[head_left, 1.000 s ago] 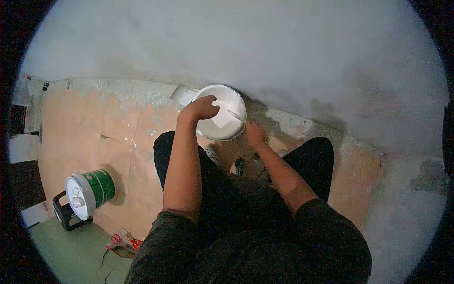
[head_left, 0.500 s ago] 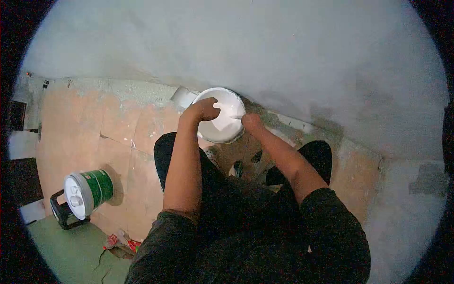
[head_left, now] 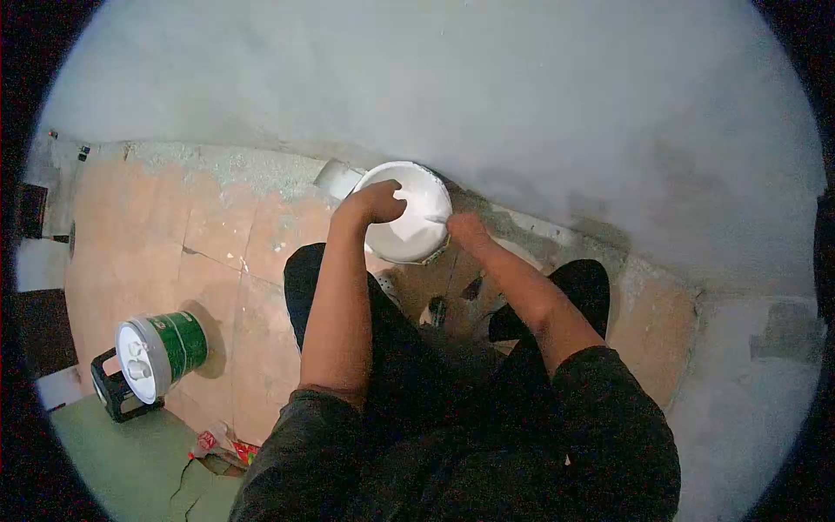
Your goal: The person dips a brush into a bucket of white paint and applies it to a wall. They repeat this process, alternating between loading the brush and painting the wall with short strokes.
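Observation:
A round white bucket [head_left: 409, 253] stands on the floor by the wall, with smooth white paste [head_left: 407, 228] inside. My left hand [head_left: 381, 201] is over the bucket's left side, its fingers curled; what they hold, if anything, is hidden. At the right rim, my right hand [head_left: 468, 230] is closed on a scraper [head_left: 438, 220] coated in white, which points into the bucket. Its handle is covered by the fingers. A flat, pale grey metal plate [head_left: 337, 179] shows just left of the bucket, near my left hand.
A grey plastered wall [head_left: 417, 78] rises behind the bucket, with darker patches at right. At left, a green bucket with a white lid [head_left: 165, 355] lies tipped on the tiled floor [head_left: 209, 252]. Red wrappers [head_left: 224, 445] lie by a green surface [head_left: 113, 461]. My knees flank the work.
My right hand has shifted very slightly right and down with the scraper. My left hand stays almost in place, and the bucket has not moved.

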`<state>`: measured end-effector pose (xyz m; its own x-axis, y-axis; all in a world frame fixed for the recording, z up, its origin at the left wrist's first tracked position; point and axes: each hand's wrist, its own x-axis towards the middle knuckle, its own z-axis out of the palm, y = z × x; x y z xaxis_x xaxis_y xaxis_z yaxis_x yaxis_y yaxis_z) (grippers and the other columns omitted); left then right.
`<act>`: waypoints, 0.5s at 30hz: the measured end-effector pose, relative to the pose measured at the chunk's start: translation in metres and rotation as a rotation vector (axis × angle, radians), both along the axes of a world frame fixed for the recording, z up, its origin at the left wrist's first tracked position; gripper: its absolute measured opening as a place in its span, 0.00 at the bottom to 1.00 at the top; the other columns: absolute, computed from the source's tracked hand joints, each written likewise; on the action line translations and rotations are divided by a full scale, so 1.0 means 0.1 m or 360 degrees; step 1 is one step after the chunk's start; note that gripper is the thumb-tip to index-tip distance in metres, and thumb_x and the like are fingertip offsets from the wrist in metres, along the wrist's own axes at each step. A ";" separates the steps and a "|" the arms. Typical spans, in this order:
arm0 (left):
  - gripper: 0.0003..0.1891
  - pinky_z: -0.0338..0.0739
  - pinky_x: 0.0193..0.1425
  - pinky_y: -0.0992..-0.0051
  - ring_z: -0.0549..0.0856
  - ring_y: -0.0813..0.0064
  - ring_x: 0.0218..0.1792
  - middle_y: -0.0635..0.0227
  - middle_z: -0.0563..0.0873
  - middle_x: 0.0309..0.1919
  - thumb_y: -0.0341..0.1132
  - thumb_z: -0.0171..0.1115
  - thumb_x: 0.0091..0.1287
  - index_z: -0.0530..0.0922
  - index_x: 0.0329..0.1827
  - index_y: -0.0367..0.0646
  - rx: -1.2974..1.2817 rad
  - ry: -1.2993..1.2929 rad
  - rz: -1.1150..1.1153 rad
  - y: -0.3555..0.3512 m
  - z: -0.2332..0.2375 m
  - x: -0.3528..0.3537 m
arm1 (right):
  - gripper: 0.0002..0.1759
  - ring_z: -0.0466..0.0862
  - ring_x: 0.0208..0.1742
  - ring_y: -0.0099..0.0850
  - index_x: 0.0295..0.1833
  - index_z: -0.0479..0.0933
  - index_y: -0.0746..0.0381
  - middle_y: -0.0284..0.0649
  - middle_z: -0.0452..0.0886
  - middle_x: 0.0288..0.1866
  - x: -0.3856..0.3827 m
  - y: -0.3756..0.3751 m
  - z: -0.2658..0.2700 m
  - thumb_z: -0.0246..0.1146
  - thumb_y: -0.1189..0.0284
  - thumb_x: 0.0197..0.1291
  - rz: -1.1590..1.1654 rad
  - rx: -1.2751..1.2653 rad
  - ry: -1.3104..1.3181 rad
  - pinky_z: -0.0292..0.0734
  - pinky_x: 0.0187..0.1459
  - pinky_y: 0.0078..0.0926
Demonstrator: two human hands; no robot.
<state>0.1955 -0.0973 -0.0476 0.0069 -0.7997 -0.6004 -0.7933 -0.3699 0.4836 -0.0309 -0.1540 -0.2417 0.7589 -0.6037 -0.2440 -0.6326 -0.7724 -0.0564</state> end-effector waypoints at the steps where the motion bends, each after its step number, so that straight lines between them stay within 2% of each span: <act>1: 0.31 0.65 0.70 0.63 0.71 0.53 0.66 0.49 0.73 0.65 0.43 0.52 0.61 0.68 0.67 0.38 -0.0003 0.0001 -0.0003 -0.01 -0.03 0.01 | 0.07 0.86 0.37 0.45 0.33 0.82 0.63 0.48 0.85 0.34 0.00 -0.01 0.02 0.59 0.74 0.51 -0.0026 0.0113 0.0050 0.81 0.39 0.44; 3: 0.30 0.65 0.70 0.63 0.71 0.53 0.66 0.51 0.73 0.65 0.44 0.52 0.61 0.69 0.67 0.39 0.0024 -0.0031 0.0007 -0.05 -0.18 0.07 | 0.08 0.86 0.38 0.46 0.33 0.82 0.64 0.49 0.84 0.34 -0.04 0.00 0.10 0.59 0.74 0.51 -0.0075 0.0218 0.0097 0.81 0.41 0.44; 5: 0.30 0.64 0.70 0.63 0.71 0.54 0.67 0.52 0.72 0.66 0.43 0.52 0.62 0.67 0.68 0.41 0.0051 -0.0054 -0.0017 -0.04 -0.32 0.14 | 0.09 0.85 0.39 0.47 0.35 0.82 0.65 0.51 0.84 0.35 -0.12 0.04 0.32 0.59 0.73 0.52 -0.0391 0.0409 -0.0134 0.79 0.43 0.45; 6: 0.28 0.67 0.68 0.62 0.73 0.54 0.64 0.52 0.75 0.62 0.43 0.51 0.63 0.71 0.65 0.41 -0.0035 -0.0075 -0.0051 -0.03 -0.40 0.18 | 0.09 0.85 0.39 0.47 0.35 0.82 0.65 0.51 0.84 0.35 -0.18 0.02 0.42 0.59 0.73 0.52 -0.0415 0.0391 -0.0142 0.79 0.43 0.45; 7: 0.25 0.69 0.66 0.60 0.76 0.54 0.62 0.52 0.79 0.59 0.43 0.51 0.63 0.75 0.62 0.41 -0.0121 -0.0092 -0.0087 -0.05 -0.37 0.15 | 0.10 0.84 0.37 0.44 0.36 0.82 0.65 0.49 0.83 0.33 -0.25 -0.01 0.48 0.59 0.71 0.53 -0.0597 0.0679 -0.0301 0.78 0.41 0.44; 8: 0.19 0.78 0.52 0.63 0.85 0.57 0.49 0.54 0.86 0.47 0.41 0.56 0.63 0.82 0.51 0.39 -0.0061 -0.0196 -0.0318 -0.12 -0.28 0.12 | 0.11 0.83 0.35 0.41 0.37 0.82 0.65 0.47 0.83 0.30 -0.33 -0.01 0.54 0.60 0.69 0.54 -0.0776 0.0963 -0.0473 0.77 0.40 0.42; 9: 0.19 0.78 0.52 0.63 0.85 0.57 0.49 0.54 0.86 0.47 0.41 0.56 0.63 0.82 0.51 0.39 -0.0080 -0.0199 -0.0347 -0.14 -0.26 0.13 | 0.11 0.83 0.35 0.41 0.37 0.82 0.65 0.47 0.83 0.30 -0.41 -0.01 0.59 0.60 0.69 0.54 -0.0801 0.0942 -0.0487 0.77 0.40 0.42; 11: 0.12 0.80 0.35 0.67 0.88 0.64 0.33 0.57 0.89 0.35 0.36 0.62 0.61 0.85 0.41 0.37 0.0012 0.0084 -0.0932 -0.10 -0.21 0.18 | 0.10 0.82 0.26 0.37 0.33 0.83 0.62 0.49 0.83 0.30 -0.60 -0.01 0.61 0.59 0.68 0.59 -0.1068 0.1116 -0.0739 0.76 0.31 0.39; 12: 0.12 0.79 0.31 0.70 0.87 0.68 0.30 0.60 0.89 0.35 0.34 0.64 0.60 0.85 0.43 0.39 0.0242 0.0111 -0.0614 -0.08 -0.13 0.13 | 0.12 0.75 0.19 0.29 0.38 0.82 0.61 0.41 0.81 0.26 -0.70 0.02 0.62 0.57 0.65 0.62 -0.1180 0.1199 -0.0930 0.71 0.24 0.32; 13: 0.12 0.78 0.27 0.73 0.87 0.72 0.26 0.63 0.89 0.34 0.31 0.67 0.58 0.85 0.45 0.42 0.0473 0.0134 -0.0295 -0.05 0.04 0.03 | 0.12 0.75 0.19 0.29 0.38 0.82 0.61 0.41 0.81 0.26 -0.81 0.03 0.73 0.57 0.65 0.62 -0.1203 0.1183 -0.0952 0.71 0.24 0.32; 15: 0.17 0.77 0.25 0.75 0.82 0.76 0.22 0.73 0.88 0.33 0.33 0.71 0.55 0.85 0.50 0.53 0.0298 0.0110 -0.0809 -0.07 -0.17 0.15 | 0.14 0.68 0.18 0.20 0.44 0.81 0.60 0.33 0.76 0.23 -1.01 0.07 1.15 0.56 0.63 0.65 -0.1522 0.2002 -0.1408 0.63 0.20 0.22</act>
<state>0.2106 -0.1045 -0.0646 -0.3973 -0.5713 -0.7182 -0.8632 -0.0330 0.5038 -0.1323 -0.1466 -0.1263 0.4432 -0.6563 -0.6106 -0.2466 0.5656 -0.7869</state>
